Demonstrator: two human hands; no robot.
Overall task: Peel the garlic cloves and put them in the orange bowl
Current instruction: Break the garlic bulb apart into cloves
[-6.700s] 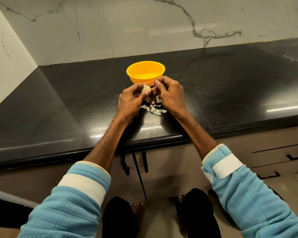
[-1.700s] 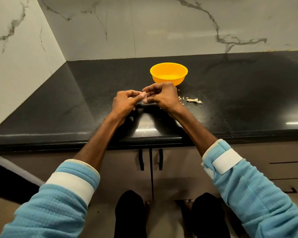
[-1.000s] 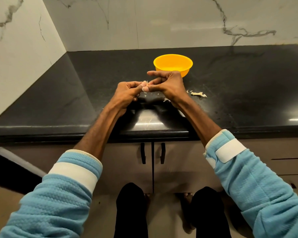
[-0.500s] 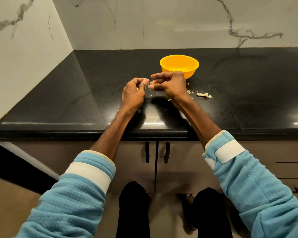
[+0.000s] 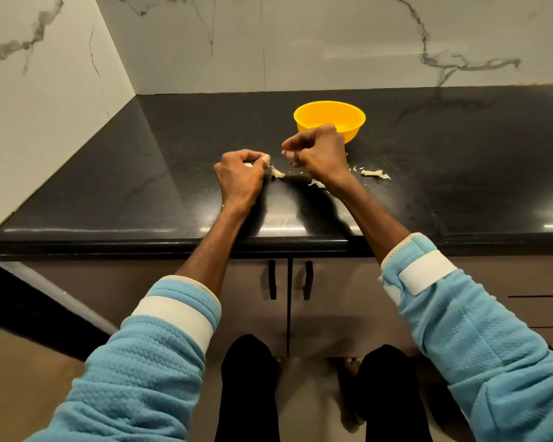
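Pale garlic clove (image 5: 248, 165), mostly hidden, pinched in the curled left hand (image 5: 240, 178) over the worktop's (image 5: 173, 154) middle, peel strip (image 5: 277, 173) dangling; right hand (image 5: 321, 154) curled, contents unclear, before the orange bowl (image 5: 355, 130)

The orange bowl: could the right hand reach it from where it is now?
Probably yes. The right hand is just in front of the orange bowl, nearly at its near rim, and nothing stands between them; only peel scraps lie on the counter beside the wrist.
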